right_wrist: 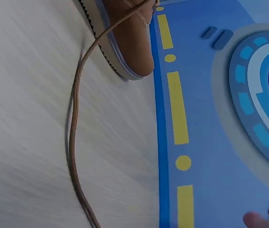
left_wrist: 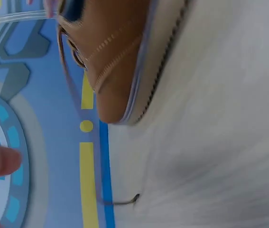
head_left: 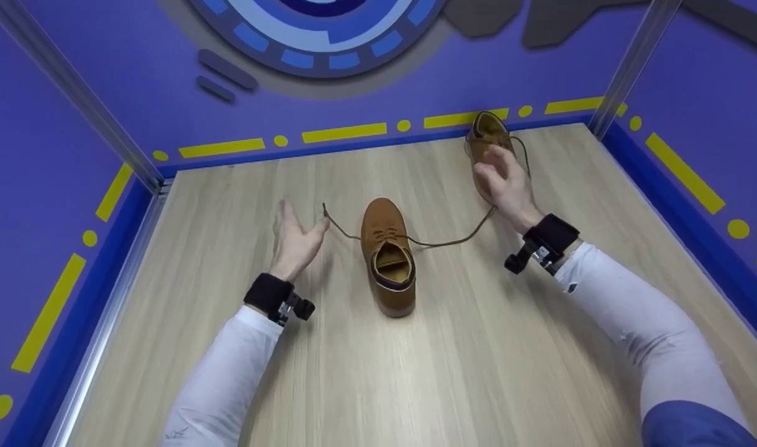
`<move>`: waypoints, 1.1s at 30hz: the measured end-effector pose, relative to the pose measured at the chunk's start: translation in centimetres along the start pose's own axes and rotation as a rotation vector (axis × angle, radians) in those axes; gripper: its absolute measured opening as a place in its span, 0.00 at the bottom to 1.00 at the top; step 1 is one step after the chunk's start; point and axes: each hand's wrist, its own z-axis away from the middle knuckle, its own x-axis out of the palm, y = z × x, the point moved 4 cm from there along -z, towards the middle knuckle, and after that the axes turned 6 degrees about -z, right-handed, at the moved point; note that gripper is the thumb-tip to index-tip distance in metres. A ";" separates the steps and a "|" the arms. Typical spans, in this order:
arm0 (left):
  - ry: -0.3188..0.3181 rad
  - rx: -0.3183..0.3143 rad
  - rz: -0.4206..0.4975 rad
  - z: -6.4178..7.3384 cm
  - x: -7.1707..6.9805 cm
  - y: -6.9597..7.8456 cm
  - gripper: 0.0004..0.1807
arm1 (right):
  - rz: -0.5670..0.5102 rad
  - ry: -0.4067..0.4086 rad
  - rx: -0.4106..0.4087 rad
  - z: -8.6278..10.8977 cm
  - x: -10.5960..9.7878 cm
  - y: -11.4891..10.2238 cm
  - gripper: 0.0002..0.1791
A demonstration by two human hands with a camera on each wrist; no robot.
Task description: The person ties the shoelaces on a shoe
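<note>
A brown lace-up shoe [head_left: 383, 217] stands upright mid-table, its toe pointing away from me and its laces spread to both sides. To its left is my left hand [head_left: 297, 243], fingers extended and thumb apart. The left shoelace [head_left: 341, 231] ends close to that thumb in the head view; the left wrist view shows its tip [left_wrist: 135, 198] away from the thumb [left_wrist: 1, 160]. My right hand [head_left: 508, 189] hovers with loosely bent fingers in front of a second brown shoe [head_left: 479, 152], partly covering it. The right shoelace [head_left: 446, 243] runs towards this hand; no grip on it is visible.
The wooden tabletop [head_left: 378, 379] is bordered by a blue back wall [head_left: 353, 105] and side walls with yellow markings. The second shoe stands close to the back wall, towards the right corner. Metal posts [head_left: 633, 68] rise at the back corners.
</note>
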 end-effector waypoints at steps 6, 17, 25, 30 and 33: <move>-0.172 0.368 -0.161 2.2 2.5 4.5 0.22 | 0.186 -0.416 -0.016 2.2 6.4 0.3 0.29; -0.272 0.369 -0.258 2.8 4.3 5.9 0.06 | 0.295 -0.535 -0.073 4.7 11.0 -0.3 0.17; -0.352 0.378 -0.298 2.9 3.5 6.0 0.08 | 0.345 -0.540 -0.080 4.5 11.0 0.2 0.12; -0.299 0.373 -0.347 2.5 3.4 5.8 0.09 | 0.380 -0.557 -0.012 4.6 11.0 0.7 0.08; -0.252 0.384 -0.374 2.3 3.3 5.6 0.08 | 0.372 -0.595 0.029 4.8 11.2 1.1 0.08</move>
